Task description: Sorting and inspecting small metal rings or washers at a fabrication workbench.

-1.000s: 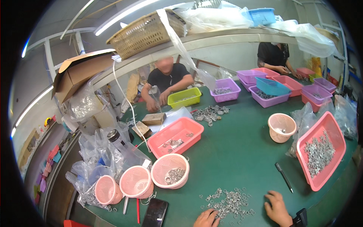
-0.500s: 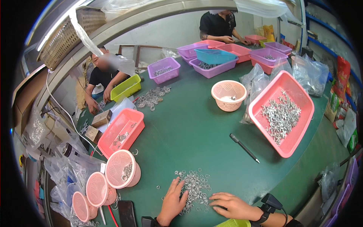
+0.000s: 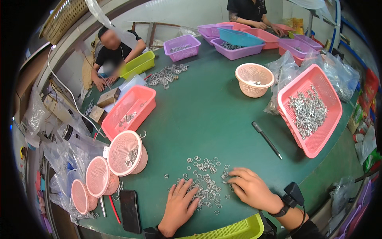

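Small silver metal rings (image 3: pixel 207 165) lie in a loose heap on the green table, a few scattered at its edges. My left hand (image 3: pixel 178 207) rests on the heap's near left side, fingers spread over the rings. At the right edge of the heap is my right hand (image 3: pixel 251 189), palm down, its fingers stretched and slightly bent. Its fingertips meet a couple of rings, and I see none held. A black strap with a small dark device (image 3: pixel 293 195) is on my right wrist. A lime green basket (image 3: pixel 238 228) sits at the table's near edge, below my hands.
A tilted pink basket (image 3: pixel 335 104) of star-shaped metal pieces stands right, beside a black pen (image 3: pixel 266 139). A round peach basket (image 3: pixel 254 91) is beyond. Left are round pink baskets (image 3: pixel 142 161), a phone (image 3: pixel 130 211) and a red rectangular basket (image 3: pixel 149 108). Two people work across the table.
My view has shifted, bringing more of the lime green basket into sight. My left hand has flattened over the rings, and the heap is more spread out. My right hand has reached farther forward along the heap's edge.
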`<state>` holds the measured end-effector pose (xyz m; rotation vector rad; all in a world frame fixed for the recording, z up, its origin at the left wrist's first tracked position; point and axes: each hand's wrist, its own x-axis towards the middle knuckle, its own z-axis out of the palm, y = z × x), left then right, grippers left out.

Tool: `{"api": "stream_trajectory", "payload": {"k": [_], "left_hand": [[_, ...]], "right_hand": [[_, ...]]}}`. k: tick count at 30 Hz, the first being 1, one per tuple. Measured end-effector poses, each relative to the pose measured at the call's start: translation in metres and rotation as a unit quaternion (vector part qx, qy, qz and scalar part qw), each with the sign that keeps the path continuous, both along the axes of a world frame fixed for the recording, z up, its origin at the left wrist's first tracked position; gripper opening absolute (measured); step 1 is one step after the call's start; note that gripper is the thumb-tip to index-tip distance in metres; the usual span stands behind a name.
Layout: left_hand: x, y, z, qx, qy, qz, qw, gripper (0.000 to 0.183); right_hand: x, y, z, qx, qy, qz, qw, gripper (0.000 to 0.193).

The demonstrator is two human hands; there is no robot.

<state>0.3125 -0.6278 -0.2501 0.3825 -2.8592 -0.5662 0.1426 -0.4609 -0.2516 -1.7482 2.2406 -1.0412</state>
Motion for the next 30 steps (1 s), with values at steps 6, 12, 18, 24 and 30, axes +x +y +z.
{"api": "stream_trajectory", "payload": {"k": [6, 12, 18, 24, 30], "left_hand": [[0.027, 0.046, -0.003, 0.024, 0.103, 0.016, 0.994, 0.023], [0.019, 0.07, -0.026, 0.071, 0.091, 0.059, 0.992, 0.024], [0.021, 0.068, -0.027, 0.087, 0.09, 0.056, 0.991, 0.026], [0.022, 0.069, -0.027, 0.098, 0.097, 0.065, 0.988, 0.026], [0.02, 0.069, -0.031, 0.103, 0.098, 0.07, 0.987, 0.022]], "right_hand": [[0.046, 0.026, 0.001, -0.007, -0.096, 0.004, 0.995, 0.015], [0.05, 0.019, -0.007, 0.006, -0.095, -0.027, 0.995, 0.016], [0.052, 0.016, -0.007, 0.051, -0.058, 0.012, 0.997, 0.017], [0.056, 0.018, -0.002, 0.052, -0.075, -0.038, 0.995, 0.017], [0.052, 0.022, -0.01, 0.066, -0.099, -0.017, 0.993, 0.018]]}}
